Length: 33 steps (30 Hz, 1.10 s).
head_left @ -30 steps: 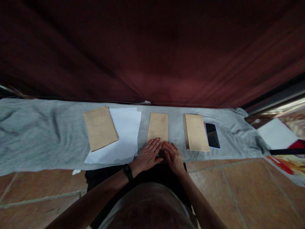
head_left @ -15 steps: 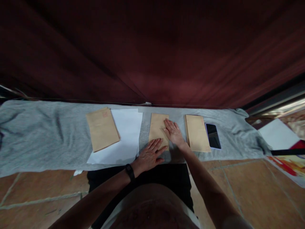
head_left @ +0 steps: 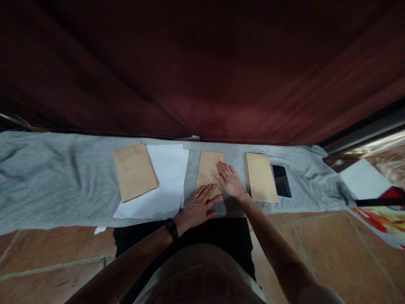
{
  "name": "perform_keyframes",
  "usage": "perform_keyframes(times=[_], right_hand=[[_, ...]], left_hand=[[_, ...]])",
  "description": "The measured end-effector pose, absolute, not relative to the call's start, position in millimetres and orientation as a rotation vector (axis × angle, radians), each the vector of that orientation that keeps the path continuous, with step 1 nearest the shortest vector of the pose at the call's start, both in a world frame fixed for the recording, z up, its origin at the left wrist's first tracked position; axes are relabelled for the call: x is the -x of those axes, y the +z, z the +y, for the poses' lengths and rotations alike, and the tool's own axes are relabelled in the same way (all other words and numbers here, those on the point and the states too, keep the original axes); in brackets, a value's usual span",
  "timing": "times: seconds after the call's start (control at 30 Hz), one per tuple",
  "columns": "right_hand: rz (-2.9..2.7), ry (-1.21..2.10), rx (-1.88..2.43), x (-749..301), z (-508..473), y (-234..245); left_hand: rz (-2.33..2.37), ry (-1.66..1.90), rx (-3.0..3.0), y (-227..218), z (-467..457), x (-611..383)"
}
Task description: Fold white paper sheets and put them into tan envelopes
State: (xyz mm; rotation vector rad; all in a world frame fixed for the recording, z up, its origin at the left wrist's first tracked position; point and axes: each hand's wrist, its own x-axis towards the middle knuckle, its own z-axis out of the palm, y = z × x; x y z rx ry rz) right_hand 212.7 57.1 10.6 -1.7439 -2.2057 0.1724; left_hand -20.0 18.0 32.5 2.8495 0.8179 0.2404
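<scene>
A brown paper envelope [head_left: 209,166] lies upright in front of me on the grey cloth [head_left: 85,177]. My left hand [head_left: 199,207] rests flat across its lower end, fingers stretched out, with a dark band on the wrist. At its right edge my right hand [head_left: 230,179] lies flat, fingertips on the paper just under a faint reddish print. Part of the envelope's lower end is hidden under the hands. To the left, several brown envelopes [head_left: 134,173] with a red stamp box overlap white paper sheets [head_left: 167,181]. A stack of brown envelopes [head_left: 262,177] lies to the right.
A phone [head_left: 281,180] with a dark screen lies beside the right stack. Behind the cloth hangs a dark red curtain [head_left: 202,84]. At the far right are a white sheet [head_left: 365,178] and a colourful printed bag [head_left: 379,223]. Brown floor tiles [head_left: 341,240] show below.
My right hand has slid slightly down along the envelope's right edge, baring more of the reddish print. My left hand stays in place. The whole view has shifted very slightly.
</scene>
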Motion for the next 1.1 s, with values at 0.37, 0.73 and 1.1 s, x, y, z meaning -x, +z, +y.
perform_keyframes(times=[0.37,0.73,1.1], right_hand=[[-2.266,0.252,1.629,-194.9,-6.4,16.2],[-2.26,0.219,1.552,-190.4,-48.7,25.7],[-2.204,0.195,1.652,-152.7,-72.9,28.0]], left_hand=[[0.811,0.244,-2.859,26.7,18.3,19.4],[0.815,0.244,-2.922,30.9,9.9,27.2],[0.931,0.239,-2.874,28.3,1.1,36.6]])
